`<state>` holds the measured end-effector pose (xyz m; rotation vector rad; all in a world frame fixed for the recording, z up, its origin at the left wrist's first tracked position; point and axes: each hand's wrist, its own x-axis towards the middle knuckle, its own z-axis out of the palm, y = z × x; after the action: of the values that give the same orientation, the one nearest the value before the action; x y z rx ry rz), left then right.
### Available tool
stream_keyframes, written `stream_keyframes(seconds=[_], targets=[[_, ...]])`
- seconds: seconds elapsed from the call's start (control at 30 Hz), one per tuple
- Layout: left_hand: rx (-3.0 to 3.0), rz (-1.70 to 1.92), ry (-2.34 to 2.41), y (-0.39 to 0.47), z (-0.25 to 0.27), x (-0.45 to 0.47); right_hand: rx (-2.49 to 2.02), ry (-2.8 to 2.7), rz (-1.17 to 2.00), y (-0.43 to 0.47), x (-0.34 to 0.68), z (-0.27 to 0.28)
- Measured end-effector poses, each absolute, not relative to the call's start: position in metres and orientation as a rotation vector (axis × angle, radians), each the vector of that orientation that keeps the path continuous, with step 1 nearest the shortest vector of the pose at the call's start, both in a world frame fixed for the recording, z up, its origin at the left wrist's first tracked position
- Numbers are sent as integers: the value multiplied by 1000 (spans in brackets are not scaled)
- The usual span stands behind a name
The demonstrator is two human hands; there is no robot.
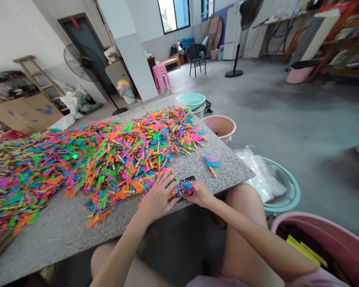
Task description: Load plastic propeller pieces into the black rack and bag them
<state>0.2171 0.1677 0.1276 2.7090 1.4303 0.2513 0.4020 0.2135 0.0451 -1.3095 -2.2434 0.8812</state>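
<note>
At the near edge of the grey speckled table, a small black grid tray holds brightly coloured plastic toy pieces. My left hand lies over its left part, fingers stretched out and apart, resting on pieces there. From the right, my right hand is closed on a small plastic toy with an orange round end at the tray's right side; its fingertips are partly hidden. Beyond my hands spreads a large heap of small plastic toys in orange, pink, green and blue. One loose toy lies apart to the right.
Right of the table stand a pink basin, a turquoise basin and a turquoise tub with clear plastic bags. A large pink tub with yellow and dark items is beside my leg. Fans and stools stand farther back.
</note>
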Motion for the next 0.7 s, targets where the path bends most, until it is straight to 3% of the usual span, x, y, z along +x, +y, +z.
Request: stream_keyframes(seconds=[0.27, 0.43, 0.57, 0.7], targets=[[2635, 239, 1369, 169, 132, 218, -1533, -2470, 745, 202, 378, 56], [2697, 361, 1521, 171, 123, 229, -1291, -2320, 834, 209, 408, 47], [2756, 412, 1529, 174, 114, 229, -1772, -2004, 576, 251, 463, 47], [2732, 393, 1491, 172, 117, 220, -2058, -2133, 717, 281, 488, 53]])
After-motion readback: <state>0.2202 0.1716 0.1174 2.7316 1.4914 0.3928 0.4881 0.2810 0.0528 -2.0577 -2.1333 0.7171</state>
